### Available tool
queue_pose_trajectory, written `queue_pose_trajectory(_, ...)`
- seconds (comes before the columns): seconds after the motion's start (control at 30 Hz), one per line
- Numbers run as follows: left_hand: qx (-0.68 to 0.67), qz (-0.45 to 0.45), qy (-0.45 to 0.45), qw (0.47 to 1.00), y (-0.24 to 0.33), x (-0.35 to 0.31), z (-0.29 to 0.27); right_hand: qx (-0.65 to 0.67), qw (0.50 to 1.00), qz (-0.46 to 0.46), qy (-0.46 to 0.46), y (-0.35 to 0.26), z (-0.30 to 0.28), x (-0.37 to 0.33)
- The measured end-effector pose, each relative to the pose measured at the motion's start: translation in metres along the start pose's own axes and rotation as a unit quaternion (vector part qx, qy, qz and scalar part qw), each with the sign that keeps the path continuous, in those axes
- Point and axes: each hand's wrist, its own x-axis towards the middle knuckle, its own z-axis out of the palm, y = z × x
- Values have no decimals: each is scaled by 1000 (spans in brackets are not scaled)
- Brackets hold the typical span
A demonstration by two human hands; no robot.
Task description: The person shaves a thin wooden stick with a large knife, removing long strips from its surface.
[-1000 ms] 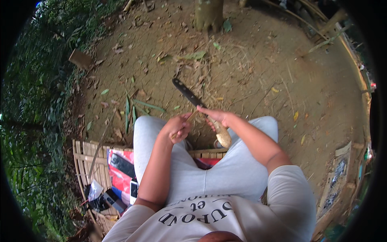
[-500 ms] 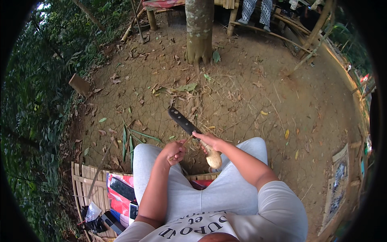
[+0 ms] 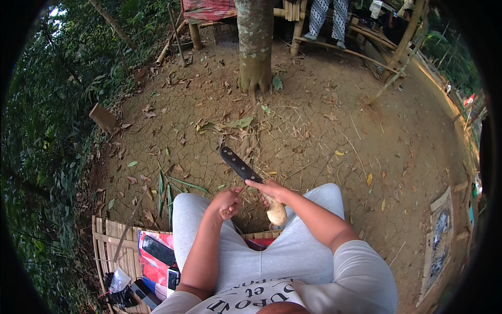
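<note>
On my feed, the left hand (image 3: 225,203) curls round one stick (image 3: 242,191) while the right hand (image 3: 270,190) grips one knife (image 3: 239,164)

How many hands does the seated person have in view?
2: the left hand, holding a thin stick, and the right hand, around the pale handle of a dark-bladed knife.

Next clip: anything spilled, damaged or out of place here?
No spill shows, and the knife in the right hand shows no visible damage. Only the crumpled clear plastic at lower left looks untidy, bunched beside a dark device.
</note>
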Motion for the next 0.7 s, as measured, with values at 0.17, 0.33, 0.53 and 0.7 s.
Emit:
queue_pose_trajectory(0.17,-15,8,-18,1000,-7,2,-3,13,997,52,-46,2,-2,3)
queue_pose_trajectory(0.33,-25,-1,-20,999,-6,3,-1,44,987,117,-100,12,-5,19)
queue_pose_trajectory(0.53,-44,-1,-29,999,-6,5,-5,69,980,120,-142,14,-3,23)
queue_pose_trajectory(0.7,-41,-4,-28,999,-4,4,-7,167,953,131,-217,25,-7,35)
